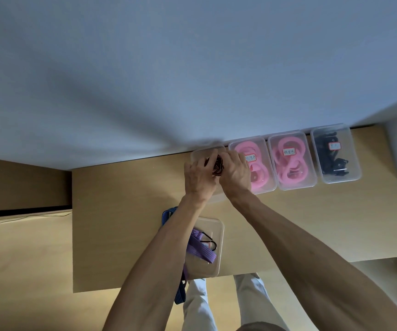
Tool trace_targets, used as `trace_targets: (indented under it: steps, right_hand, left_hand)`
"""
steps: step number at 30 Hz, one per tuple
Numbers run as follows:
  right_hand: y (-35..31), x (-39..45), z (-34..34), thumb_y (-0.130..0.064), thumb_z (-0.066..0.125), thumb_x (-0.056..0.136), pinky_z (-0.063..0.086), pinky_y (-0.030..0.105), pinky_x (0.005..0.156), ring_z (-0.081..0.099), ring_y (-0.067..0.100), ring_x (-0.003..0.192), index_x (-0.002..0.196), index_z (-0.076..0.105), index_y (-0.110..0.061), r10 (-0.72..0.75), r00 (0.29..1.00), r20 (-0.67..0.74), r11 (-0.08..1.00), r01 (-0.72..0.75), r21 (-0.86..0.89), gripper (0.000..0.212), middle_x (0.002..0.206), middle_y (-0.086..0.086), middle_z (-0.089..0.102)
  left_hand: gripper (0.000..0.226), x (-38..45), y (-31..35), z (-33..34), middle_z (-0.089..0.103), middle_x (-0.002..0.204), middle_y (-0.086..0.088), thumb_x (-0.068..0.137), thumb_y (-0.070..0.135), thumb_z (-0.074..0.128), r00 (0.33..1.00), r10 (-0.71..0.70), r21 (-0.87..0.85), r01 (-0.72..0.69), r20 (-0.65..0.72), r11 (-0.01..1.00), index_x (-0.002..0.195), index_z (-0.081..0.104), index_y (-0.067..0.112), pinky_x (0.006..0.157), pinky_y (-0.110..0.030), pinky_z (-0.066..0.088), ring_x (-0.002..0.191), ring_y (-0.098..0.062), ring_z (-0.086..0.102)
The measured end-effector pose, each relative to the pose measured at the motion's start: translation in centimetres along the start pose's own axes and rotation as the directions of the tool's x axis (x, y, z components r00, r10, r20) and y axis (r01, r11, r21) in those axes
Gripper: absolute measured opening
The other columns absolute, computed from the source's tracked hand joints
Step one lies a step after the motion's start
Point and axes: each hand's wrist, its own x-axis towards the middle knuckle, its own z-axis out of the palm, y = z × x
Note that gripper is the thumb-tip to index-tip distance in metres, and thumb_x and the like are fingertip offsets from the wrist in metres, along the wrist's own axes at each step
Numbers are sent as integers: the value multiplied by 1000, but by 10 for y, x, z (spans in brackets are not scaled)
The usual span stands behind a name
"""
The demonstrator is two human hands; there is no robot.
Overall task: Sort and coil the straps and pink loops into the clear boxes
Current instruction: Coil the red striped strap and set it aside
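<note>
Your wooden table (125,211) stands against the grey wall (145,68), and a row of clear boxes runs along its far edge. Both your arms reach forward to the leftmost box (196,155) in that row. Your left hand (198,177) and right hand (235,173) meet over it, fingers curled around a dark red coiled strap (218,166) that sits between them, right at the box's opening. Just to the right stand two boxes of pink loops (257,168) (290,161), each with a white label, then a box of black pieces (333,156). Nearer to you, under your left forearm, a clear lid or tray (210,247) holds a purple striped strap (199,249) with a dark hook (210,242); a blue striped strap (167,215) trails past the table's near edge.
</note>
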Motion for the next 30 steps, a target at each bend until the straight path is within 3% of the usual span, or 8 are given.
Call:
trace_targets:
  steps: [5, 7, 11, 15, 18, 25, 29, 30]
  right_hand:
    - [3, -1, -2, 7, 52, 71, 35, 42, 84, 52, 36, 107, 113, 68, -9, -25, 997, 73, 990, 35, -138, 48, 119, 5, 63]
    - [6, -6, -1, 5, 54, 74, 35, 42, 91, 47, 35, 117, 112, 71, -8, -20, 993, 114, 980, 42, -197, 44, 131, 2, 59]
    - [7, -17, 3, 5, 58, 75, 35, 48, 102, 45, 38, 125, 106, 72, -7, -23, 992, 128, 981, 47, -190, 35, 129, 5, 61]
    - [6, -22, 4, 12, 53, 66, 39, 53, 101, 50, 41, 120, 96, 68, -4, -39, 995, 92, 986, 53, -159, 38, 123, 11, 62]
    - [6, -23, 5, 15, 53, 61, 37, 53, 102, 52, 41, 116, 96, 68, -3, -66, 995, 68, 979, 78, -187, 42, 118, 10, 64]
    - [5, -28, 3, 12, 66, 58, 42, 56, 101, 59, 40, 99, 96, 72, -1, -75, 997, -10, 967, 71, -244, 40, 88, 13, 65]
    - [-2, -28, 3, 11, 62, 58, 39, 57, 101, 56, 42, 108, 88, 70, -1, -49, 999, 20, 973, 53, -226, 34, 105, 17, 64]
    - [-4, -27, 3, 9, 56, 61, 37, 56, 102, 53, 41, 114, 100, 70, -2, -49, 999, 14, 976, 51, -213, 43, 116, 16, 62]
  left_hand:
    - [38, -1, -5, 4, 64, 88, -1, 65, 32, 83, 997, -1, 122, 10, -75, 993, 96, 68, 16, 75, -38, 34, 94, -27, 56]
    - [47, -2, -9, 2, 61, 92, -3, 68, 52, 78, 993, -78, 180, 93, -88, 979, 89, 65, 13, 79, -38, 33, 93, -26, 52]
    - [56, -3, -9, -3, 57, 97, -2, 73, 67, 67, 985, -147, 134, 158, -87, 978, 96, 60, 16, 80, -38, 33, 95, -26, 49]
    - [40, -7, -17, -2, 59, 108, -4, 72, 35, 74, 997, -30, 91, 37, -77, 995, 108, 65, 19, 79, -36, 35, 101, -26, 52]
    - [30, -8, -19, 0, 63, 102, -6, 74, 26, 73, 994, -9, 85, 19, -113, 996, 102, 69, 16, 76, -38, 36, 98, -28, 56]
    - [32, -5, -11, 2, 62, 100, -5, 78, 44, 72, 984, -144, 109, 155, -106, 982, 91, 71, 15, 79, -39, 33, 97, -27, 51]
    - [39, -5, -15, -1, 61, 103, -4, 76, 51, 74, 989, -120, 70, 126, -83, 990, 95, 70, 17, 79, -38, 37, 99, -27, 51]
    - [38, -7, -17, -3, 62, 104, -5, 77, 49, 74, 991, -92, 38, 96, -96, 995, 97, 70, 17, 77, -38, 38, 98, -28, 53]
